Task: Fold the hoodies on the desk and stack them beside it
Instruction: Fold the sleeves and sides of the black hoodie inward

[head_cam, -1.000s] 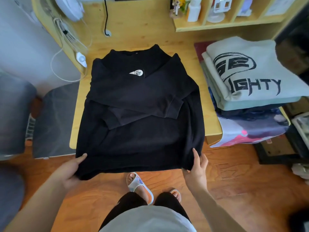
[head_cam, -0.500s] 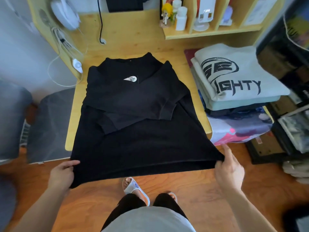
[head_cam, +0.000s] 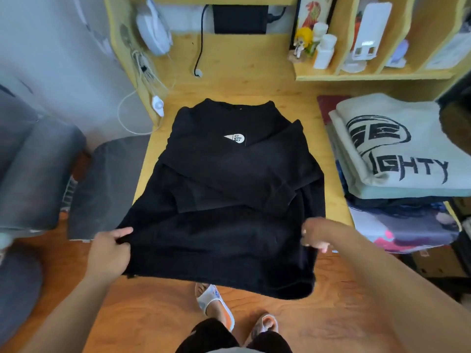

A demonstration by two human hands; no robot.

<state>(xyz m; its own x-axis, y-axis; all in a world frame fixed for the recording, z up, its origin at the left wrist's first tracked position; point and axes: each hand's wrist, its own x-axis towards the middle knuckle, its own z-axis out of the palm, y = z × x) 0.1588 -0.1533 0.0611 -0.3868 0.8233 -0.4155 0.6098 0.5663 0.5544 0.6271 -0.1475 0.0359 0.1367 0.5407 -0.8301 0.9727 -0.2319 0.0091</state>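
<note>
A black hoodie (head_cam: 229, 189) lies on the wooden desk (head_cam: 237, 80), both sleeves folded across its chest below a small white label. Its lower part hangs off the desk's front edge. My left hand (head_cam: 109, 250) grips the hem at the lower left corner. My right hand (head_cam: 316, 235) grips the fabric at the right side, higher up than the hanging hem. The fabric hides part of the fingers of both hands.
A stack of folded garments (head_cam: 397, 159), a pale one with black lettering on top, sits at the desk's right end. A grey chair (head_cam: 107, 184) stands left of the desk. Shelves with bottles (head_cam: 323, 52) are behind. My sandalled feet (head_cam: 216, 301) stand on the wooden floor.
Both hands have lifted the hoodie's bottom edge up and toward the desk. My right hand moved inward from the outstretched right corner to the side of the fabric.
</note>
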